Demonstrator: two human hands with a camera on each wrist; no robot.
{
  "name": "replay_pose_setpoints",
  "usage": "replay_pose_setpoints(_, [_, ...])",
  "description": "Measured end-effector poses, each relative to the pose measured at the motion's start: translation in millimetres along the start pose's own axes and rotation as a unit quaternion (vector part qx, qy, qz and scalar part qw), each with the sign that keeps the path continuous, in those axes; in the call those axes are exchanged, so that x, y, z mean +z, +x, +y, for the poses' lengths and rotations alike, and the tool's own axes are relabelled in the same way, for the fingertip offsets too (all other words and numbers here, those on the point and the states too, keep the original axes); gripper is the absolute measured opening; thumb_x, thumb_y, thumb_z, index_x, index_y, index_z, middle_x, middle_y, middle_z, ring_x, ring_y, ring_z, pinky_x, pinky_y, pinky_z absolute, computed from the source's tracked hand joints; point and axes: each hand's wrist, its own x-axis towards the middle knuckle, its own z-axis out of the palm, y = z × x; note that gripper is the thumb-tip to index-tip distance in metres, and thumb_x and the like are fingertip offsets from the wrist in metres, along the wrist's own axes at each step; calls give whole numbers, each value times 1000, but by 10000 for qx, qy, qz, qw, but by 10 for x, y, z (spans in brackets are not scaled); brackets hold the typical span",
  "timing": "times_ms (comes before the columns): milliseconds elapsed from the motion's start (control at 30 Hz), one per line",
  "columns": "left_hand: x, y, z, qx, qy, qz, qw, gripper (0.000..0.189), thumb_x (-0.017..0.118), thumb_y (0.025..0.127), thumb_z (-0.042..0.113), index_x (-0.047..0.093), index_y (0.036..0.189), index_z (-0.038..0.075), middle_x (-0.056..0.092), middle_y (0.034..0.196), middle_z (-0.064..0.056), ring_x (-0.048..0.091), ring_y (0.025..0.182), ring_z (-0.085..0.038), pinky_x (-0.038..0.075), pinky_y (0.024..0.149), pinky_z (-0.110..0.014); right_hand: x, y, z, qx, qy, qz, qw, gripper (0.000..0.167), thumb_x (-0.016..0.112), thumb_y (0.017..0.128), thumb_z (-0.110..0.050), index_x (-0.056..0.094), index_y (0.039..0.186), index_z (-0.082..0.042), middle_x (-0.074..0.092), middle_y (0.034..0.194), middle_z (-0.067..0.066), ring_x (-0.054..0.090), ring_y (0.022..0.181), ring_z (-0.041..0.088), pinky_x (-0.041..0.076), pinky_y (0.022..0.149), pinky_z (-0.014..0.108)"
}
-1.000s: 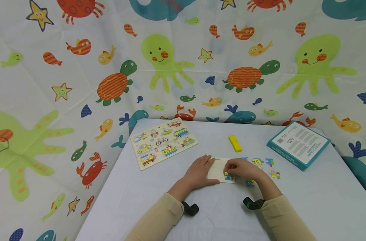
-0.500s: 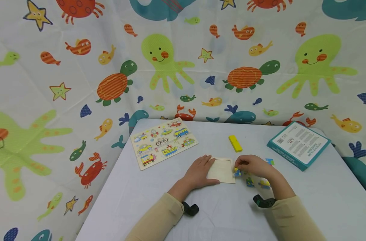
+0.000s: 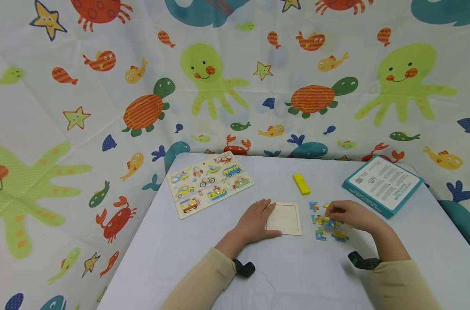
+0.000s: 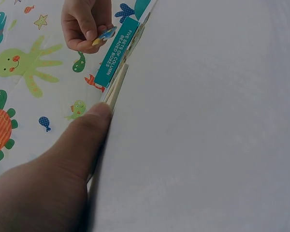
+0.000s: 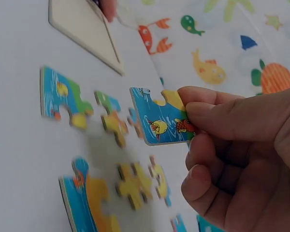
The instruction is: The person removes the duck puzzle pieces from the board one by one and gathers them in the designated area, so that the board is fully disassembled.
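My right hand (image 3: pixel 351 214) pinches a blue and yellow jigsaw piece (image 5: pixel 162 118) printed with small fish, between thumb and forefinger. It holds the piece above several loose jigsaw pieces (image 3: pixel 320 234) on the table; some lie hidden under the hand. To the left, a pale wooden puzzle tray (image 3: pixel 287 219) with a raised rim lies flat, its bare bottom showing. My left hand (image 3: pixel 254 221) rests on the tray's left edge, fingers stretched out and thumb along the near edge. In the left wrist view the thumb (image 4: pixel 82 140) lies at the tray's side.
A wooden picture board (image 3: pixel 209 183) of vehicles lies at the back left. A yellow block (image 3: pixel 301 184) sits behind the tray. The teal and white box (image 3: pixel 384 186) stands at the back right. A curtain (image 3: pixel 235 86) printed with sea animals hangs behind the white table (image 3: pixel 188 249).
My right hand has lifted the jigsaw piece out of the tray's near right corner and carried it right, over the loose pieces. The left hand has stayed in place.
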Motion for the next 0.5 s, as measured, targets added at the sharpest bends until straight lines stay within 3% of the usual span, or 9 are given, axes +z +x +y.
replay_pose_setpoints(267, [2,1,-2,9,-24,2,10000,96,54,85,75,26,157,19,27,163,-2,22,152,-20,22,125,-38,-123,-227,246,69,110,-44,9999,19,61,98,-27,65,101,-9,57,83,4,52,75,16,42,61,27])
replay_pose_setpoints(500, [27,9,-16,-3,-9,30,10000,96,55,84,75,26,157,19,27,163,-1,22,152,-20,22,125,-37,-156,-368,415,325,149,-44,9994,22,63,96,-32,65,100,-11,54,80,4,51,75,15,40,61,28])
